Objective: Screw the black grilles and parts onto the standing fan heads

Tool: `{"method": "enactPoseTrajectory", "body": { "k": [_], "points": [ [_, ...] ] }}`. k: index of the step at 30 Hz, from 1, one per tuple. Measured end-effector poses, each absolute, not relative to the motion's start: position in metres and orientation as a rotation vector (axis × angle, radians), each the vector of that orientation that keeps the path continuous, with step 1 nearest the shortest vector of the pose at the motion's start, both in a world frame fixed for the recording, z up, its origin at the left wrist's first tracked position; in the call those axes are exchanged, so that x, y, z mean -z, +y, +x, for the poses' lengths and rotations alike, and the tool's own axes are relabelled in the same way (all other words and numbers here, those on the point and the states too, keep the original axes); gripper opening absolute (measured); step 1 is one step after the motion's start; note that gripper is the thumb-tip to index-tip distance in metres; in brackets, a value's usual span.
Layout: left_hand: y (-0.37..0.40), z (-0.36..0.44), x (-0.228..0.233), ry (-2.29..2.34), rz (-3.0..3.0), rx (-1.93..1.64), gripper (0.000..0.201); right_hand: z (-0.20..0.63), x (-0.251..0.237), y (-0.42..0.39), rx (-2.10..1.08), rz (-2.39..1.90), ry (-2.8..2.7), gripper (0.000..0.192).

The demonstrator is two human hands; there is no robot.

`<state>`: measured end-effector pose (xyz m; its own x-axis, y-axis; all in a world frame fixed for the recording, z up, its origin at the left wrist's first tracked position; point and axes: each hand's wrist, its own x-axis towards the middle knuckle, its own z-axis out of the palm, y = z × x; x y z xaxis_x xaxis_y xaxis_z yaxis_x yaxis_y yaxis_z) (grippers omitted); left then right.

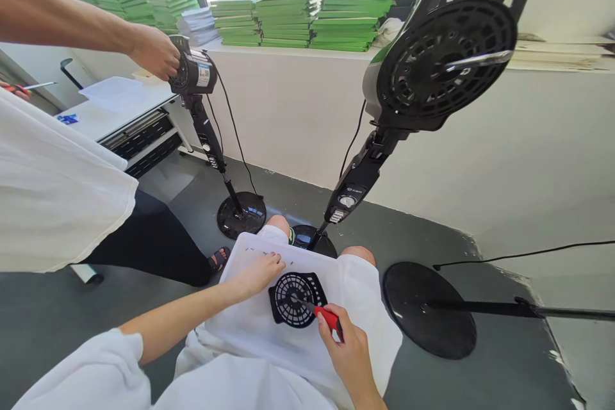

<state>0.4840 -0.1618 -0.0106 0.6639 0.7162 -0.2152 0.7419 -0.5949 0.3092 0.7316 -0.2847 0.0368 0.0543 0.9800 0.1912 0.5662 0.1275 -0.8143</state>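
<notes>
A white plastic tray [259, 339] rests across my lap. Inside it lies a black round slotted fan cover [294, 300] with a grille-like pattern. My right hand [350, 346] grips a red-handled screwdriver [329, 320], its metal shaft pointing at the cover's centre. Just left of the cover, my left hand [262, 274] is over the tray with its fingers stretched out; nothing shows in them. Several small dark screws [264, 253] lie near the tray's far edge, close to those fingers.
A pedestal fan [444, 57] without its blades stands in front of me. At left, another person's hand [156, 54] touches a second fan motor [199, 73]. A round fan base [430, 311] is at right. Green stacks [283, 13] line the sill.
</notes>
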Motion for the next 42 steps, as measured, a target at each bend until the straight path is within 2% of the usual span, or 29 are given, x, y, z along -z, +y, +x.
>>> {"method": "enactPoseTrajectory", "body": {
  "k": [3,8,11,18,23,25,29,31,35,42],
  "points": [
    [-0.159,0.487,0.008,1.169,2.454,0.117,0.034,0.732,-0.032,-0.285,-0.635,-1.525,-1.612,0.011],
    [-0.164,0.483,0.004,1.228,2.35,0.071,0.041,0.734,-0.023,-0.287,-0.571,-1.496,-1.587,0.012],
    [-0.169,0.476,-0.005,1.275,2.189,-0.159,0.042,0.738,-0.029,-0.289,-0.51,-1.491,-1.558,0.012],
    [-0.186,0.492,-0.061,1.036,1.399,-0.995,0.034,0.742,-0.088,-0.273,-0.475,-1.347,-1.597,0.047],
    [-0.198,0.531,-0.106,0.886,0.865,-1.088,0.034,0.731,-0.129,-0.251,-0.329,-1.277,-1.724,0.07],
    [-0.201,0.545,-0.118,0.842,0.727,-1.093,0.03,0.722,-0.139,-0.242,-0.33,-1.309,-1.77,0.068],
    [-0.202,0.566,-0.133,0.806,0.521,-1.117,0.031,0.708,-0.149,-0.228,-0.345,-1.319,-1.741,0.044],
    [-0.203,0.572,-0.136,0.795,0.456,-1.117,0.032,0.706,-0.149,-0.226,-0.359,-1.285,-1.715,0.039],
    [-0.205,0.579,-0.136,0.77,0.535,-1.133,0.02,0.715,-0.145,-0.228,-0.36,-1.252,-1.71,0.045],
    [-0.208,0.604,-0.135,0.675,0.324,-1.028,0.03,0.74,-0.129,-0.236,-0.168,-1.188,-1.715,0.052]
  ]
}}
